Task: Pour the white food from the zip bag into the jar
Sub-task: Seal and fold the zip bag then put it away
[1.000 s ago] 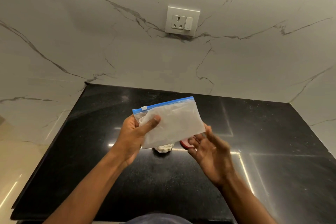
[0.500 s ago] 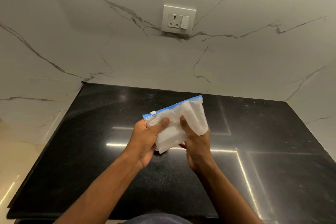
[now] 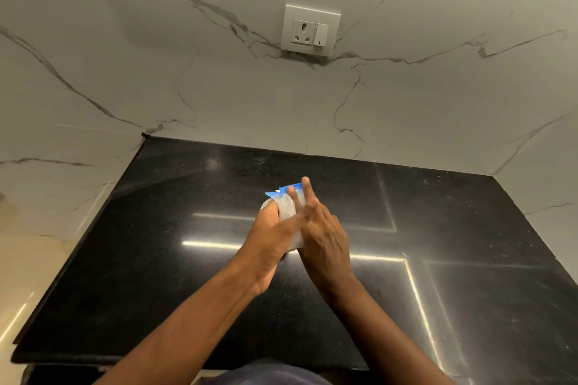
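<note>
The clear zip bag (image 3: 287,207) with a blue zip strip is folded and pressed between both palms above the middle of the black counter (image 3: 156,259). My left hand (image 3: 269,239) holds its left side. My right hand (image 3: 322,236) presses against its right side, two fingers stretched up past the blue strip. The bag looks flat and crumpled. The jar and its red lid are hidden behind my hands.
A white marble wall with dark veins rises behind the counter, with a white socket and switch plate (image 3: 310,30) on it. The wall also closes off the right side. The counter's left edge drops to a beige floor (image 3: 18,284).
The bag was held spread out in my left hand; my right hand came onto it and both hands folded it small between the palms. The jar and red lid went out of sight.
</note>
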### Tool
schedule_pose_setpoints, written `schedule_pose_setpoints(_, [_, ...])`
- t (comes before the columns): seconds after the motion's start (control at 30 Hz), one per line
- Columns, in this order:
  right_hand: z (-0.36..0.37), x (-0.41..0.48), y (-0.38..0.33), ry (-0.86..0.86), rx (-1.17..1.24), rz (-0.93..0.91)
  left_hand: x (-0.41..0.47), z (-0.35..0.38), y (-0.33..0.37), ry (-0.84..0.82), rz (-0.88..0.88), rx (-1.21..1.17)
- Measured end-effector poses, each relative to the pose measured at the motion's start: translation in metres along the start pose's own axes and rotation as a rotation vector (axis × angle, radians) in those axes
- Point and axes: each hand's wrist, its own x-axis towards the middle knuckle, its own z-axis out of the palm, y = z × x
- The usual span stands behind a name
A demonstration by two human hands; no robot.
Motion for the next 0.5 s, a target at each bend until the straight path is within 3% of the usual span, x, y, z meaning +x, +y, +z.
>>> schedule_pose_setpoints(0.13, [0.001,-0.001,-0.005,-0.128,0.052,-0.017,0.005,-0.001,-0.003,0.144,-0.03,-0.065])
schedule_pose_setpoints(0.23, [-0.016,-0.006,-0.003,-0.224,0.355,-0.002,0.007,-0.012,0.0,0.166,-0.034,-0.094])
schedule_pose_setpoints(0.3, [-0.032,-0.011,-0.001,-0.301,0.692,0.144,0.01,-0.021,0.002,0.15,-0.033,-0.077])
schedule_pose_setpoints(0.37, [-0.045,-0.008,-0.002,-0.337,1.068,0.41,0.013,-0.03,0.007,0.106,-0.045,-0.015])
schedule_pose_setpoints(0.43, [-0.053,0.001,0.002,-0.345,1.226,0.649,0.013,-0.037,0.011,0.028,-0.053,0.104])
schedule_pose_setpoints(0.5, [-0.06,0.012,0.005,-0.413,1.266,0.726,0.012,-0.041,0.014,-0.049,-0.049,0.209])
